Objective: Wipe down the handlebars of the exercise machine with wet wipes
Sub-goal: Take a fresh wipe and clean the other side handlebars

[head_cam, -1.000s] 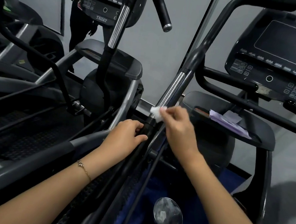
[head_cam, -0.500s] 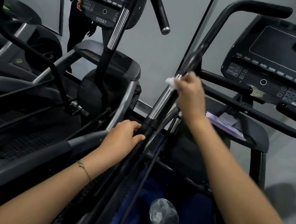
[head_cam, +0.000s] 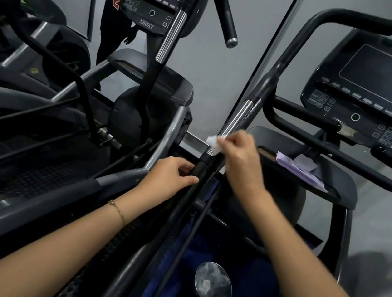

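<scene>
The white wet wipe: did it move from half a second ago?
Yes. The crumpled white wet wipe, pinched by the right hand, slid down the shiny chrome handlebar tube, from its top end to its bottom end.

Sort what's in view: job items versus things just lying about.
Job: white wipe pinched by the right hand; chrome handlebar it rubs; left hand gripping the black bar below.
Lying about: purple papers on the tray; console; round silver disc.
</scene>
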A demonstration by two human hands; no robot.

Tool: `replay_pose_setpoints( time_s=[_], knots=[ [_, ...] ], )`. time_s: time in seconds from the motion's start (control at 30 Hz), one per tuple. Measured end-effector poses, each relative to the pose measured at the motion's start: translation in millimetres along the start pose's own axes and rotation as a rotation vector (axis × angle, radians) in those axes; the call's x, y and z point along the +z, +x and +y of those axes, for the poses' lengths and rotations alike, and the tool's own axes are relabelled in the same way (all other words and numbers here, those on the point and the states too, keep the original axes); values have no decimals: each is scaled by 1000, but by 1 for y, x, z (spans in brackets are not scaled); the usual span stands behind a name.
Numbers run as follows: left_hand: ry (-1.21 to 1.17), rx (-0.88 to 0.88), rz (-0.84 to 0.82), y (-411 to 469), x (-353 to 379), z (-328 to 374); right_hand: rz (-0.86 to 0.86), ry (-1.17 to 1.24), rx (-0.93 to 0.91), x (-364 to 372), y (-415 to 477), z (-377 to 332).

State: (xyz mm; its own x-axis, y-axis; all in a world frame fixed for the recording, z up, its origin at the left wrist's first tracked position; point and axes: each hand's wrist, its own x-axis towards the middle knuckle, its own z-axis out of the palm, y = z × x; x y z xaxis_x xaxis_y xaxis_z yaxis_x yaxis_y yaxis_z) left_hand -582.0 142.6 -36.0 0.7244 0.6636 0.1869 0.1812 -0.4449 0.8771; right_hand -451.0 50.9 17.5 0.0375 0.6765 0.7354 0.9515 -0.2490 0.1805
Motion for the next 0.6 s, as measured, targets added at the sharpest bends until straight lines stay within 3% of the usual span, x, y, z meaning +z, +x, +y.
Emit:
replay_pose_setpoints(
  time_s=[0.17, 0.4, 0.53, 0.6],
  knots=[
    [-6, -40, -37, -15, -1, -25, -106, 120, -102, 9, -57, -32],
    [-13, -58, -30, -27, -2, -33, -17, 201, 107, 10, -60, -50],
    [-9, -37, -30, -34, -4, -35, -111, 223, -44, 11, -84, -63],
    [5, -75, -36, -37, -5, -38, -132, 178, -21, 7, -68, -52]
  ],
)
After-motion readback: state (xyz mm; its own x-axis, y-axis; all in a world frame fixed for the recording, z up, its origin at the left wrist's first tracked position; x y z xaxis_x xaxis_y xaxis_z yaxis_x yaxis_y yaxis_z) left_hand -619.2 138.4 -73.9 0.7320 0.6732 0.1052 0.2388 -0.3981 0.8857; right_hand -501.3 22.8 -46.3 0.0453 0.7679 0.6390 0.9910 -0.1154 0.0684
